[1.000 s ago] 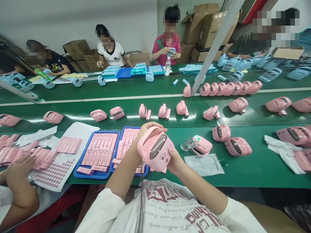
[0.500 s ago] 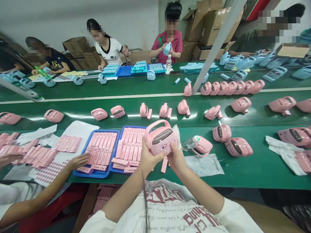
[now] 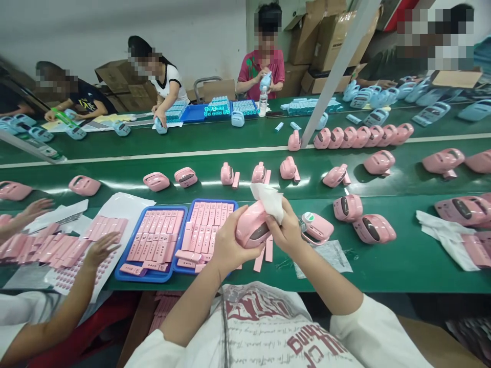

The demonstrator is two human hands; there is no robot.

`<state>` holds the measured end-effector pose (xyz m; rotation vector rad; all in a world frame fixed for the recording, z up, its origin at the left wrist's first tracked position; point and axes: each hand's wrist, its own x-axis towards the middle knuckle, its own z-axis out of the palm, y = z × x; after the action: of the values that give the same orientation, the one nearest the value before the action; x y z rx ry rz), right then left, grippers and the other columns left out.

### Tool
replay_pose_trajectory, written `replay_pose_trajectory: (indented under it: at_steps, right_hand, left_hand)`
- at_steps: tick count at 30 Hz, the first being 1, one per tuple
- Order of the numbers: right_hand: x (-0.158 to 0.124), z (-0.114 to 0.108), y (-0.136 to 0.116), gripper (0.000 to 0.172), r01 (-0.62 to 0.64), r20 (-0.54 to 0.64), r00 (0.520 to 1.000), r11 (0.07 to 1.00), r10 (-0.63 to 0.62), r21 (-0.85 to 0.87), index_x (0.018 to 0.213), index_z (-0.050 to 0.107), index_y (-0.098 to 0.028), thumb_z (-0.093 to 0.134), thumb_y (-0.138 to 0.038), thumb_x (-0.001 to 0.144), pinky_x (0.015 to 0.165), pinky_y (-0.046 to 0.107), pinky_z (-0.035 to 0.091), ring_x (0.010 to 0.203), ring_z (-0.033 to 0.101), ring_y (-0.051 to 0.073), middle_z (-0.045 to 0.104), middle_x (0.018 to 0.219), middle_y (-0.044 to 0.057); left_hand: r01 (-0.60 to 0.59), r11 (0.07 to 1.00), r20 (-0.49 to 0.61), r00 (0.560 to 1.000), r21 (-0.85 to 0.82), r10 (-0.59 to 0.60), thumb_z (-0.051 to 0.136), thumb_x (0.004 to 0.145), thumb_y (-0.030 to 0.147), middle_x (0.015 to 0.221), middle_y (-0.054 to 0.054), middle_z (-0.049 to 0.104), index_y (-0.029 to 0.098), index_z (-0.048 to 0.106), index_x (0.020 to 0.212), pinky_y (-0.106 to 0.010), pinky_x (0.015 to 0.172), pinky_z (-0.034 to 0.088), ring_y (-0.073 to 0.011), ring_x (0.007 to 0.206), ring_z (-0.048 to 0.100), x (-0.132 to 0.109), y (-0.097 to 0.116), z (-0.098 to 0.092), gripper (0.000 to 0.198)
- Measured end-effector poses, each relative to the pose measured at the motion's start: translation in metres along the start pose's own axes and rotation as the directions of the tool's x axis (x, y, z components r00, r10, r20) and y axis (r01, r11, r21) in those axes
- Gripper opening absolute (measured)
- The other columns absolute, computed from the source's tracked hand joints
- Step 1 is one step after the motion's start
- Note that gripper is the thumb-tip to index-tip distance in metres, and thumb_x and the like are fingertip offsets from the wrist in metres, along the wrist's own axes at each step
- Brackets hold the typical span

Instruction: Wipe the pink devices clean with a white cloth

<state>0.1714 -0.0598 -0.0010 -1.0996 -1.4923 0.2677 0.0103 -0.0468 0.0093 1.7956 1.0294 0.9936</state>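
Observation:
My left hand [image 3: 227,244] is wrapped round the side of a pink handled plastic case [image 3: 247,225] with a dark glossy window, tilted above the bench edge. Pinched in my right hand [image 3: 287,229] is a white wipe [image 3: 271,200], which lies against the upper side of the case. The case's handle is mostly hidden. Below my hands, loose pink bars [image 3: 259,261] lie on the green surface. Just right of my right hand, another pink case [image 3: 318,227] rests by a bottle with a round green and white label, largely covered by my hand.
Two blue trays [image 3: 184,217] of pink bars stand on my left, where a co-worker's hand [image 3: 102,249] reaches over more bars. Pink cases [image 3: 378,162] line the green belt ahead. A clear plastic bag [image 3: 326,258] lies at right. A slanted pole [image 3: 337,66] rises beyond.
The case has turned and tipped in my left hand. My right hand has brought the wipe over its top. At left, the co-worker's hand has moved away from the tray.

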Motion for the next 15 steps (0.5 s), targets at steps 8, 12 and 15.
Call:
replay_pose_trajectory:
  at_steps: [8,12,15]
  right_hand:
    - [0.006,-0.031,0.033,0.040,-0.261,0.004,0.964,0.940,0.267,0.220,0.093,0.068,-0.020,0.047,-0.053,0.087,0.078,0.043,0.052,0.081,0.065,0.023,0.069,0.084,0.007]
    - [-0.005,-0.027,0.036,0.030,-0.303,-0.230,0.903,0.918,0.362,0.254,0.094,0.068,-0.020,0.059,-0.046,0.083,0.079,0.046,0.053,0.080,0.067,0.024,0.071,0.083,0.006]
    - [-0.013,-0.011,0.021,0.019,0.028,0.139,0.989,0.992,-0.045,0.126,0.095,0.070,-0.026,0.060,-0.037,0.083,0.098,0.053,0.043,0.100,0.064,0.027,0.071,0.097,0.005]
  left_hand:
    - [-0.041,0.999,0.080,0.996,0.007,0.040,0.078,0.052,0.017,0.123,-0.004,0.060,0.030,0.061,0.118,-0.039,0.101,0.038,-0.0307,0.114,0.053,-0.002,0.001,0.001,0.069]
    - [0.103,0.990,0.026,0.995,-0.099,-0.101,0.080,0.046,0.015,0.117,-0.004,0.062,0.030,0.063,0.112,-0.035,0.094,0.043,-0.0294,0.109,0.056,-0.004,-0.003,0.010,0.069]
    - [0.275,0.909,-0.004,0.957,-0.312,-0.291,0.082,0.039,0.011,0.097,-0.004,0.067,0.023,0.069,0.092,-0.029,0.083,0.047,-0.0294,0.105,0.057,0.003,-0.012,0.012,0.056]
